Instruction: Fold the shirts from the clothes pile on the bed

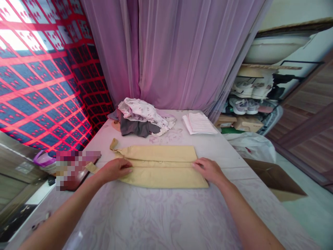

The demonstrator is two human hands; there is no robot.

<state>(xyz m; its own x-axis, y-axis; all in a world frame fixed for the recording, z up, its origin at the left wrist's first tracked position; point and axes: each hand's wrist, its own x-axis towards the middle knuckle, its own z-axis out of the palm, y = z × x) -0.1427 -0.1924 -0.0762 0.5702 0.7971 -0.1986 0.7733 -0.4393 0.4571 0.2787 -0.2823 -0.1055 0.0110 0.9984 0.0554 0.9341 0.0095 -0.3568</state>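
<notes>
A folded khaki-yellow cloth garment [158, 177] with strap-like ends lies flat across the table in front of me. Its long upper and lower flaps are turned in and meet along the middle. My left hand [117, 170] pinches the inner edge at the left end, thumb and fingers close together. At the opposite end, my right hand [208, 169] grips the same middle edge with bent fingers. One strap [113, 143] sticks up at the upper left corner; another strap end [91, 167] reaches out past my left wrist.
Behind the garment sit a heap of crumpled clothes [143, 116] and a folded white striped cloth [199, 123]. A partly blurred reddish object [78, 172] lies at the table's left edge. Right of the table are a cardboard box [275, 177] and a shoe rack [249, 90]. Purple curtains [177, 52] hang behind.
</notes>
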